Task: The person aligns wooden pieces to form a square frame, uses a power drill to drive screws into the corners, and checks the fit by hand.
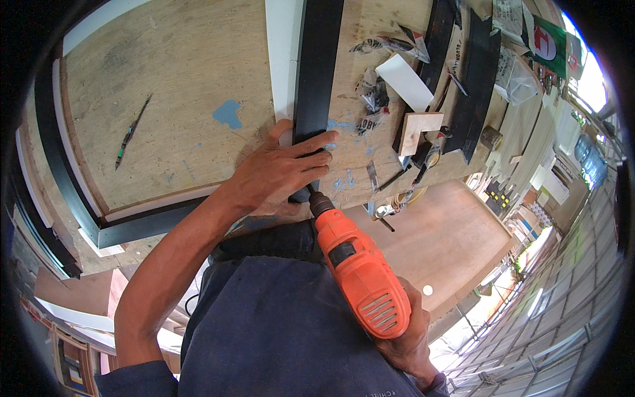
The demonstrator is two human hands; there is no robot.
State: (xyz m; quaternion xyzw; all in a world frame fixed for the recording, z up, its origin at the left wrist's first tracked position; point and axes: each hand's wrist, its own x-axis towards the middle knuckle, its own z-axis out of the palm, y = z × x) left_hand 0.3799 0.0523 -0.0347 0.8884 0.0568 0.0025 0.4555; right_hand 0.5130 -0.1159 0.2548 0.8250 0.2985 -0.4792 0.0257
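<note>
My left hand (274,172) is closed around the near end of a long black bar (319,66), fingers across its top and thumb on its left side. A white strip (281,59) runs along the bar's left edge. In my right hand (411,337) is an orange power drill (360,271), gripped at its rear. The drill's chuck (321,202) points at the bar's near end, just below my left fingers. Whether the bit touches or enters the bar is hard to make out.
A black frame (149,223) with a pale inner edge lies at left on the wooden worktop (178,73), around a thin pen-like tool (133,131). To the right are a white block (405,81), an L-shaped piece (415,126), plastic scraps (374,92) and a dark strip (477,86). A plywood panel (443,231) sits beyond the drill.
</note>
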